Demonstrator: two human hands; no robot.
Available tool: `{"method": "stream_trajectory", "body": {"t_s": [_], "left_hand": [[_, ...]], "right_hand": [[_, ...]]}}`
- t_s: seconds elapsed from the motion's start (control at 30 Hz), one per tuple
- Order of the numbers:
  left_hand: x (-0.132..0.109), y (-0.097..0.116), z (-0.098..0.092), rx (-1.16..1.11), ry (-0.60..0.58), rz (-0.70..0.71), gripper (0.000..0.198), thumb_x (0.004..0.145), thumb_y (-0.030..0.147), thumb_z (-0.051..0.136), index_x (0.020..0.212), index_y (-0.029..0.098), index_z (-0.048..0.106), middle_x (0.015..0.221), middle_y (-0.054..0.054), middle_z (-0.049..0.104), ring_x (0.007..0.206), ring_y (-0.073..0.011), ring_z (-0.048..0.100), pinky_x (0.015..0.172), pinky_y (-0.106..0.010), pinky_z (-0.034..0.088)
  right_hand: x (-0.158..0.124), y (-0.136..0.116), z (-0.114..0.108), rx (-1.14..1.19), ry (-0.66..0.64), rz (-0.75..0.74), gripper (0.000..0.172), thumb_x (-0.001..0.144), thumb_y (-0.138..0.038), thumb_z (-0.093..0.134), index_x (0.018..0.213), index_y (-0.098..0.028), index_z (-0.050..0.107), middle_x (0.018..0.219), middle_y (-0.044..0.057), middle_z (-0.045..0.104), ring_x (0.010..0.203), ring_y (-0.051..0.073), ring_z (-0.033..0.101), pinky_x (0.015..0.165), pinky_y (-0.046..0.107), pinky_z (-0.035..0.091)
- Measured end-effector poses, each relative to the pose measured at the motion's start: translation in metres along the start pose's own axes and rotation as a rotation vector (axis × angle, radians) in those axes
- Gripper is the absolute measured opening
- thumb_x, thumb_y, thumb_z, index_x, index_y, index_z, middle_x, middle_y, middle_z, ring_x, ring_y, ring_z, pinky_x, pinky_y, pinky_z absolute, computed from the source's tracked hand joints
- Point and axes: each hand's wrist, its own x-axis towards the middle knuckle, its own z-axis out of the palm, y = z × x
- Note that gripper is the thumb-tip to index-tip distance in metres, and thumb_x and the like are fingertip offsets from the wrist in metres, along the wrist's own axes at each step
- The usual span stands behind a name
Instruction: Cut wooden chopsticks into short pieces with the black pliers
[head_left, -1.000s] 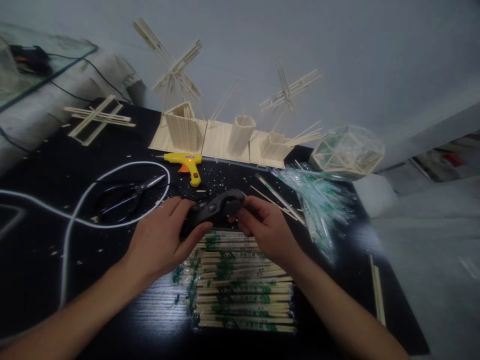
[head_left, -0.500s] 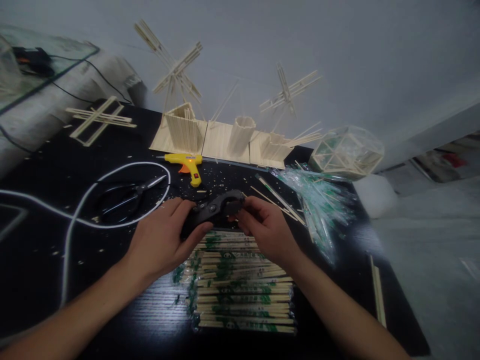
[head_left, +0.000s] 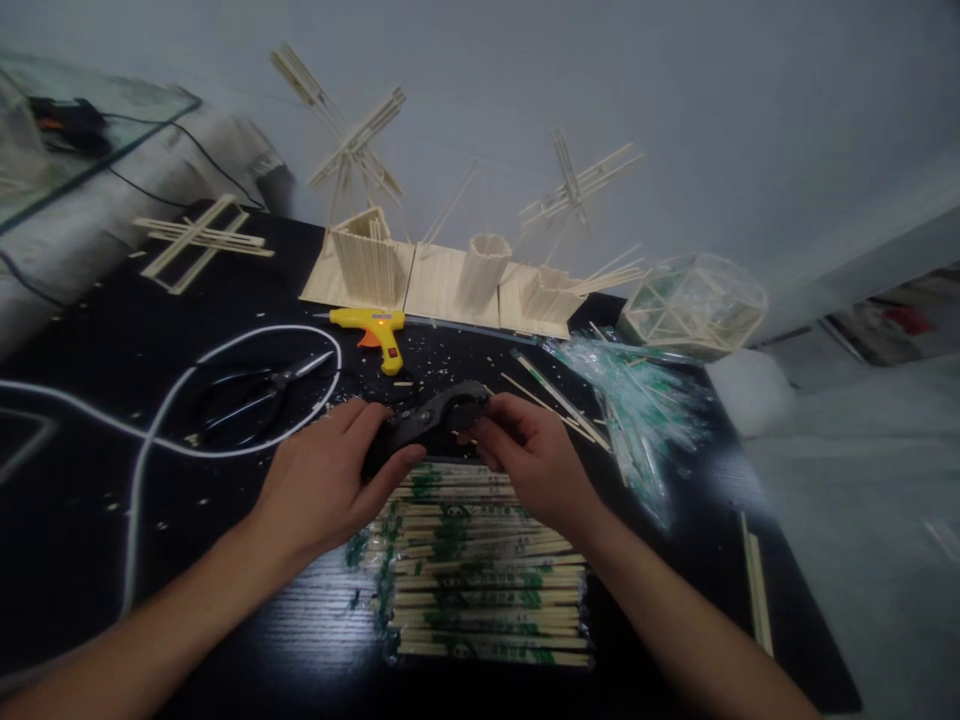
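Note:
Black hand cutters [head_left: 427, 420] with a pivot bolt and a curved jaw are held above the table. My left hand [head_left: 322, 465] is wrapped round their handle end, thumb along the near side. At the jaw end, my right hand [head_left: 529, 445] is closed in a pinch; whatever lies between its fingertips is hidden. Just below both hands lies a stack of wrapped chopsticks [head_left: 487, 580] in clear and green plastic. A yellow glue gun [head_left: 386, 335] lies beyond the cutters, and black-handled scissors [head_left: 259, 390] rest to the left.
Stick-built models on wooden bases [head_left: 442, 280] line the back, with a stick cross [head_left: 202, 242] at left. Torn plastic wrappers [head_left: 649, 410] and a stick-framed polyhedron [head_left: 697, 305] are at right. A white cable [head_left: 142, 500] loops on the black table; loose sticks [head_left: 757, 590] lie near its right edge.

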Motion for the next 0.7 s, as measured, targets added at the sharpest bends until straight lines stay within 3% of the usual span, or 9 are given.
{"method": "stream_trajectory", "body": {"t_s": [0.53,0.7], "left_hand": [[-0.0010,-0.0020,0.0017,-0.099,0.042,0.037,0.052,0.098,0.061,0.036,0.105,0.017,0.063,0.099,-0.010,0.070,0.087,-0.0279,0.069,0.069,-0.040,0.052],[-0.0031,-0.0034,0.0046,-0.137,0.059,0.057,0.048,0.099,0.057,0.038,0.113,0.017,0.060,0.103,-0.010,0.068,0.092,-0.0273,0.067,0.077,-0.041,0.052]], "right_hand": [[0.0015,0.0020,-0.0007,-0.019,-0.009,-0.044,0.017,0.093,-0.033,0.065,0.085,-0.018,0.069,0.073,0.000,0.065,0.056,0.009,0.045,0.054,0.026,0.035],[0.0015,0.0041,-0.0008,-0.047,-0.002,-0.078,0.019,0.094,-0.034,0.063,0.083,-0.018,0.067,0.073,0.000,0.066,0.057,0.010,0.047,0.055,0.026,0.037]]}}
